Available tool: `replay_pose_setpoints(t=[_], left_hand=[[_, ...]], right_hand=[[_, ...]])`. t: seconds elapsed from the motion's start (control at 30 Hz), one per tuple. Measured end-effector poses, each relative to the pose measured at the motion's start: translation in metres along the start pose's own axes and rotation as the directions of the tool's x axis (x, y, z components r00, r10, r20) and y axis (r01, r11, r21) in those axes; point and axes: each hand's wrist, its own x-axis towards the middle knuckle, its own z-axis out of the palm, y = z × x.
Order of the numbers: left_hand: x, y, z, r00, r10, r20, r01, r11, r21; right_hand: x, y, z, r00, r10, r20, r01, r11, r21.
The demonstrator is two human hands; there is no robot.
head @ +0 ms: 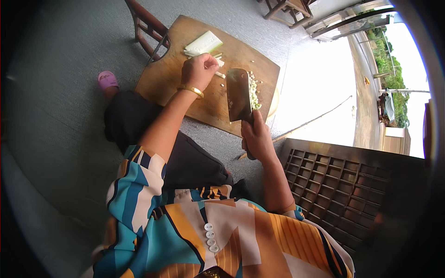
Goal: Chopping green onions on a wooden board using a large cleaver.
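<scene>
My right hand (258,139) is closed around the handle of a cleaver (239,95), whose broad blade is over the wooden board (163,78). Beside the blade, along its right side, lies a heap of small pale-green diced pieces (255,93). My left hand (200,71), with a gold bangle at the wrist, is over the board with fingers curled; whether something is pinched in them I cannot tell. Pale cut strips (219,62) lie just beyond its fingers. A large pale chunk of vegetable with a green rind (204,43) rests near the board's far left part.
A dark wooden chair (147,21) stands against the board's far left corner. At right is a dark lattice panel (333,184), with a thin bamboo stick (306,123) on the floor beyond it. Another wooden seat (290,10) stands at the top, near the bright doorway.
</scene>
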Motion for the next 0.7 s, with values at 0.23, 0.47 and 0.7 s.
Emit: replay_pose_setpoints(t=[0.23,0.47,0.7], left_hand=[[0.011,-0.013,-0.015,0.998,-0.041,-0.054,0.043,0.998,0.044],[0.019,-0.020,-0.012,0.889,0.457,0.025,-0.391,0.732,0.558],[0.031,-0.010,-0.016,0.876,0.475,0.088,-0.410,0.636,0.654]], right_hand=[[-0.006,0.021,-0.008,0.998,0.049,0.049,-0.051,0.998,0.049],[-0.003,0.029,-0.020,0.999,0.002,-0.042,-0.003,0.999,-0.040],[-0.002,0.029,-0.020,0.999,0.036,-0.022,-0.038,0.997,-0.071]])
